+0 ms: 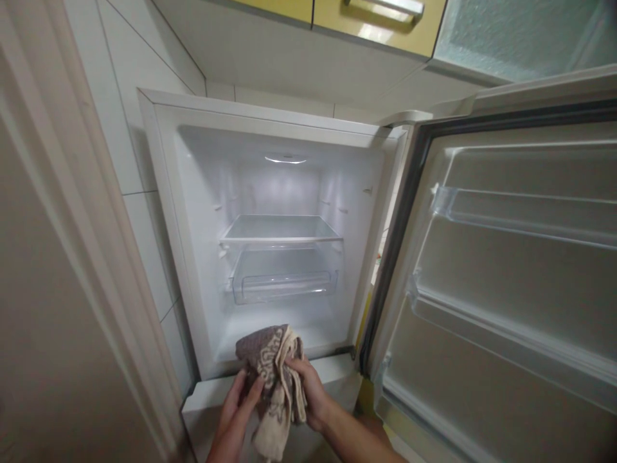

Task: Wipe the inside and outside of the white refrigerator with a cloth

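Note:
A folded brown and beige patterned cloth is gripped between both my hands, in front of the lower opening of a white fridge. My left hand closes on the cloth's left side, its thumb against the fabric. On the right side, my right hand pinches the folded layers, with some of its fingers hidden behind the cloth. One end of the cloth hangs down below the hands. Inside the lit fridge are a glass shelf and, beneath it, a clear drawer.
The fridge door stands wide to the right, with clear door racks on its inner side. Yellow cabinets hang overhead. A door frame and white wall tiles are close on the left.

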Available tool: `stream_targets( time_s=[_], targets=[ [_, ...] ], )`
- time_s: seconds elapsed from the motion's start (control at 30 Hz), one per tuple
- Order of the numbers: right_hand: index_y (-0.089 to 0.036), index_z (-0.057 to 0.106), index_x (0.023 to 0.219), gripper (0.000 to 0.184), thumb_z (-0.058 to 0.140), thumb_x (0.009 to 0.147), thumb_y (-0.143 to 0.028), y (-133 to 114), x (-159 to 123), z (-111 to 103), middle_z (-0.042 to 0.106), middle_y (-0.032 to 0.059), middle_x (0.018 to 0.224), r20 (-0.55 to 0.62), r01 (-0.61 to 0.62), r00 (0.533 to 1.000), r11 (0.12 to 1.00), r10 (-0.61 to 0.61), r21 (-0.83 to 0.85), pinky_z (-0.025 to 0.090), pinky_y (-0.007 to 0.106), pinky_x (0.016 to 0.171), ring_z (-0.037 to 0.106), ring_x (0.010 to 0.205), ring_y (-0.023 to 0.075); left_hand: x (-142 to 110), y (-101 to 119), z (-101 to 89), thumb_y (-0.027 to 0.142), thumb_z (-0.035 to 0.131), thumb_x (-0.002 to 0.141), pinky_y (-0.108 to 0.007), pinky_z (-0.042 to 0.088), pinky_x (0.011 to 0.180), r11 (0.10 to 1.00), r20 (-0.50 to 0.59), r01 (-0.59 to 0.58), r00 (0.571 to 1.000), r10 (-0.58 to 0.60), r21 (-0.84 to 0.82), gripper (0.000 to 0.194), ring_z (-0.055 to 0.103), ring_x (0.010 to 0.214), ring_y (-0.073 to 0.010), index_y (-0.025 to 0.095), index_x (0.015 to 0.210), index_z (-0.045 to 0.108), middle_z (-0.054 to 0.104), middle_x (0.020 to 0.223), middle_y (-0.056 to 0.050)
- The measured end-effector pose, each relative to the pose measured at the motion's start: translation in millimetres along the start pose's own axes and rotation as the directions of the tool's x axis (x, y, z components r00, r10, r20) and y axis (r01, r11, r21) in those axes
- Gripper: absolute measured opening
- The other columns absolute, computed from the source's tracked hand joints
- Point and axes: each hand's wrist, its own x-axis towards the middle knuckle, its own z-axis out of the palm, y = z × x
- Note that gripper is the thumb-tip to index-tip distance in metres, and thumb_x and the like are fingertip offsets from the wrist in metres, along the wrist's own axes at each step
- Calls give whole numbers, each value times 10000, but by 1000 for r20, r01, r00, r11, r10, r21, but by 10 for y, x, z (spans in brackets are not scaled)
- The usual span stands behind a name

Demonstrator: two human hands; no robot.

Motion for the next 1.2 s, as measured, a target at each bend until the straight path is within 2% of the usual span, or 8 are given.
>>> stream_targets(
  time_s=[0.3,0.43,0.53,0.6,0.67,0.83,0.93,1.2],
  targets=[
    [-249,776,1322,775,626,879,-867,-169,-364,-510,805,141,1279,15,12,1000,976,-9,-218,570,545,1109,748,1247,362,-87,1193,-149,728,772,667,-518,677,989,999,-62,39,997,-38,8,712,818,1088,-379,209,1153,743,869,1113,-109],
    [-276,730,1413,707,717,907,-771,31,-203,-1027,737,154,1457,-103,169,939,700,-329,-694,511,571,1229,671,1414,375,99,1681,-434,742,712,773,-611,627,1039,991,-326,-71,939,106,116,666,752,1046,-365,211,1171,667,778,1051,-77],
    [-280,689,1516,536,615,1044,-521,115,-23,-1293,677,141,1577,72,240,860,274,-506,-931,448,569,1325,610,1510,339,351,2150,-608,659,763,806,-714,542,1166,860,-571,-293,652,499,417,571,689,1261,-447,247,1176,624,702,1229,-127],
    [-264,672,1557,510,574,1077,-407,135,106,-1375,630,138,1651,206,237,835,-5,-509,-971,445,568,1339,579,1549,330,596,2412,-657,514,799,817,-728,447,1283,644,-508,-421,398,764,638,554,556,1504,-484,284,1269,576,608,1487,-168],
    [-271,666,1577,503,589,1097,-401,168,231,-1420,592,121,1705,308,230,840,-221,-446,-948,467,567,1328,567,1567,333,878,2567,-660,397,761,839,-748,366,1341,472,-387,-486,271,882,735,638,442,1622,-493,273,1399,481,499,1646,-215],
    [-306,388,1805,744,617,1122,-491,423,436,-1606,377,78,1852,470,266,803,-486,-367,-833,459,524,1344,451,1679,323,1362,2612,-630,412,715,965,-819,256,1375,386,-207,-454,396,895,803,858,189,1745,-539,242,1645,221,218,1833,-321],
    [-327,202,1856,834,591,1134,-480,582,486,-1735,272,66,1881,529,259,740,-549,-416,-794,438,537,1355,429,1694,325,1417,2837,-651,463,689,1007,-827,292,1360,335,-197,-452,327,925,826,836,222,1733,-547,287,1692,244,228,1861,-264],
    [-279,185,1863,946,646,1073,-522,808,772,-2026,321,71,1851,646,252,608,-659,-461,-708,516,491,1289,528,1626,338,1591,4860,-562,715,373,1089,-811,406,1248,504,-389,-401,336,858,765,851,387,1655,-502,156,1720,260,314,1837,-209]
  ],
)
